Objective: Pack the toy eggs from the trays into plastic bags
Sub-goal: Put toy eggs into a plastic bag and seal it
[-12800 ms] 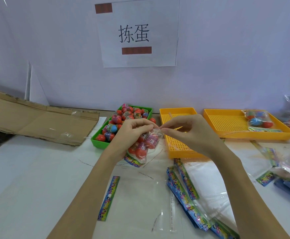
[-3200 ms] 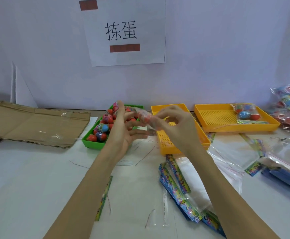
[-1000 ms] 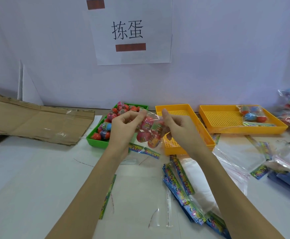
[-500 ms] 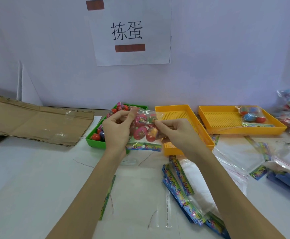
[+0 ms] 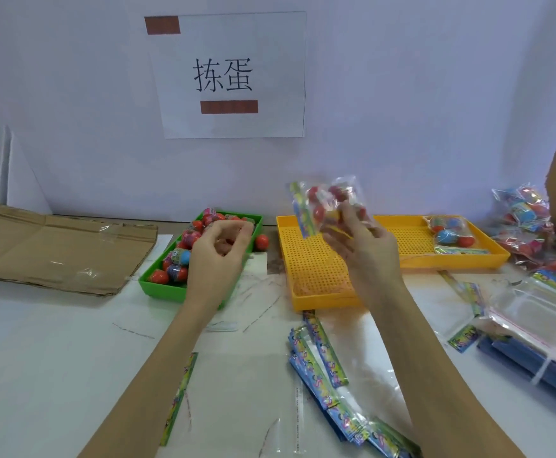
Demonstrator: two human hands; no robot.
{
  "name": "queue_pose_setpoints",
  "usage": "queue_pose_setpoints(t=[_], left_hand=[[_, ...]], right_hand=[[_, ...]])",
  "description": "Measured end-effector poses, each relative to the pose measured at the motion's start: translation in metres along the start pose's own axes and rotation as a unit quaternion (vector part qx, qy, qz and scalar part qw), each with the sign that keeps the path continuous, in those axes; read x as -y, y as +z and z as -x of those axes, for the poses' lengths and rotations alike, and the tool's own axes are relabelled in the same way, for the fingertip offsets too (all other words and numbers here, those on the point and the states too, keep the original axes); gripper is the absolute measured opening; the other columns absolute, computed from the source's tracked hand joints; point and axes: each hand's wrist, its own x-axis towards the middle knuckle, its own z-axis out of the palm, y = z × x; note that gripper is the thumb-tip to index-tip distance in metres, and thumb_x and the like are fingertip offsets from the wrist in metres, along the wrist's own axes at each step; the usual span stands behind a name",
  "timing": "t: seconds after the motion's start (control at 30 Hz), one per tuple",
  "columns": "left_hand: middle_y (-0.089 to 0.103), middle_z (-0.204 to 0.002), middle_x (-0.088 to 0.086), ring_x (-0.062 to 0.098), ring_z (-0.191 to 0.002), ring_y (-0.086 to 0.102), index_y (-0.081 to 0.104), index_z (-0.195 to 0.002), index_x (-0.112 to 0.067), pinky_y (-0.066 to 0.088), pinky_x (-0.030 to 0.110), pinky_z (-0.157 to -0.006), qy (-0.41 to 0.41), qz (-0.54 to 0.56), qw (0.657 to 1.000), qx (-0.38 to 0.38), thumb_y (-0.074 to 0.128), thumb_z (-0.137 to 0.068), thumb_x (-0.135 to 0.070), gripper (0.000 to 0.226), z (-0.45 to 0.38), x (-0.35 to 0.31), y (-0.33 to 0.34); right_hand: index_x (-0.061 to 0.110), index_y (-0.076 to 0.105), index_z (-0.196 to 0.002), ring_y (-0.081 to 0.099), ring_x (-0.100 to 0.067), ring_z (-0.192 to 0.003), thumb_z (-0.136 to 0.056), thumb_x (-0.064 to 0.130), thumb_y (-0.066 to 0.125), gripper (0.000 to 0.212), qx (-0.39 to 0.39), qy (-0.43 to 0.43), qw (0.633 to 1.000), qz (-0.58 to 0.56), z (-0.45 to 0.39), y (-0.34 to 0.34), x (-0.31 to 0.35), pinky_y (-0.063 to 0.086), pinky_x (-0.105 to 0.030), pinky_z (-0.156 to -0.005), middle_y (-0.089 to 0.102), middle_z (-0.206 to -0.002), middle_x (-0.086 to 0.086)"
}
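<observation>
right hand (image 5: 364,246) grips filled bag (image 5: 327,206), long side upright | far yellow tray (image 5: 488,256) lies right of bag (nearer this hand) | left hand (image 5: 218,251) loosely curled, empty

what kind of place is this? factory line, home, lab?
Probably a hand-packing workstation, staged or small-scale. A printed sign is taped to the plain wall, toy eggs sit sorted in a green tray beside yellow trays, and stacks of empty bags lie ready. The right hand holds a filled bag.
</observation>
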Motion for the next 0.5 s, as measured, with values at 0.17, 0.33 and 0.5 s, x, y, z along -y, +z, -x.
queue_pose_setpoints(t=[0.17,0.33,0.5], left_hand=[[0.07,-0.08,-0.013,0.005,-0.071,0.061,0.074,-0.093,-0.017,0.046,0.015,-0.064,0.13,-0.096,0.985,0.055,0.069,-0.1,-0.03,0.015,0.014,-0.004,0.017],[0.063,-0.08,-0.01,0.011,-0.073,0.054,0.08,-0.093,-0.021,0.045,0.025,-0.066,0.247,-0.136,0.92,0.271,0.081,-0.09,-0.038,0.017,0.042,-0.008,0.041],[0.046,-0.094,-0.013,0.011,-0.093,0.037,0.077,-0.116,-0.044,0.032,0.029,-0.082,0.333,-0.284,0.813,0.383,0.072,-0.077,-0.074,0.05,0.056,-0.007,0.052]], right_hand=[[0.0,0.034,-0.154,0.074,-0.029,-0.109,-0.101,0.025,0.064,0.065,-0.04,0.008,0.997,-0.067,-0.002,-0.002,0.003,0.06,-0.041,-0.097,0.063,-0.137,-0.021],[-0.007,0.066,-0.119,0.078,-0.026,-0.093,-0.107,0.015,0.054,0.028,-0.042,0.011,0.999,0.001,0.004,0.0,-0.003,0.063,-0.026,-0.075,0.079,-0.104,-0.016],[0.001,0.072,-0.109,0.078,-0.018,-0.079,-0.108,0.018,0.053,0.026,-0.056,0.043,0.995,0.075,0.002,-0.005,-0.009,0.059,-0.021,-0.062,0.08,-0.089,-0.008]])
